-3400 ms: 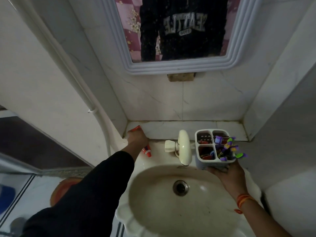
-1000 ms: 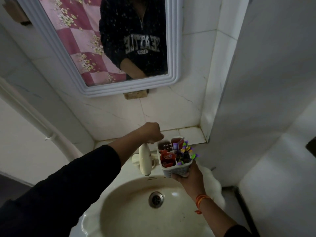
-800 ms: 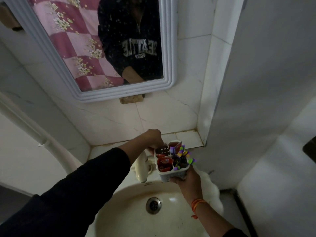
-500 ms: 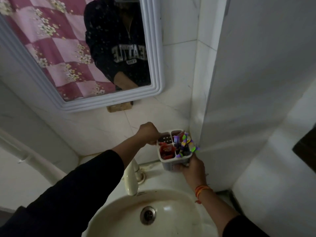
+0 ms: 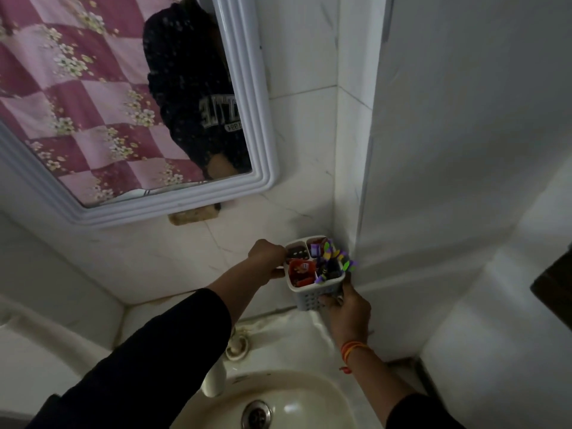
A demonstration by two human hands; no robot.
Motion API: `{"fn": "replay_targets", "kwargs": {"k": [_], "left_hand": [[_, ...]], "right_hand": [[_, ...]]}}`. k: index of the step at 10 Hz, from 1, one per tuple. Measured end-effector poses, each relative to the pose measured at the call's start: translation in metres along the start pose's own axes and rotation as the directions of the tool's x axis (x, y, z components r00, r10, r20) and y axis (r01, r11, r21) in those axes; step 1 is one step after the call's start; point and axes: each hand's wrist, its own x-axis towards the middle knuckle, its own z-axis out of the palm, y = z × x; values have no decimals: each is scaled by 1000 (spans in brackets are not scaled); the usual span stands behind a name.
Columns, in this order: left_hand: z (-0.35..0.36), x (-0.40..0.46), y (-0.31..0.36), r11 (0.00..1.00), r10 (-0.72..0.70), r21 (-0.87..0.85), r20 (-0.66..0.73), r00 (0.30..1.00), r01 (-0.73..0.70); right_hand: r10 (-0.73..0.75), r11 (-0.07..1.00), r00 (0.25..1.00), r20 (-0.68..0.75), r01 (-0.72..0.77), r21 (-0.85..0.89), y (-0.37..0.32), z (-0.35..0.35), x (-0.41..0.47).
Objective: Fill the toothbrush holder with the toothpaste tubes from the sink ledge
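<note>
Now my left hand (image 5: 266, 253), which was picking up a tube on the ledge 3 seconds ago, grips the rim of the 4-compartment toothbrush holder (image 5: 315, 278); red toothpaste tubes (image 5: 301, 270) sit inside. My right hand (image 5: 346, 303) clasps its perforated white plastic wall, lifted into the glossy tiled corner.

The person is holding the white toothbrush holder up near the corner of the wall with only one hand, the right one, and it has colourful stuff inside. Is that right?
Not quite. Both hands hold it: in the head view the left hand grips the toothbrush holder at its left rim, while the right hand supports it from below. The rest is right: it is white, near the wall corner, with colourful things inside.
</note>
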Motion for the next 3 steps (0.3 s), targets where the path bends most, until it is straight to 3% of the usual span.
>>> {"fn": "replay_targets", "kwargs": {"k": [2,3], "left_hand": [[3,5,-5,990,5,-139,-22,1000,-8],[-1,0,-10,980,22,-197,-30,999,-28]], "right_hand": [[66,997,996,64,-69,35,-8,1,13],[119,990,989,85,-112,-80,-15,-9,8]]}}
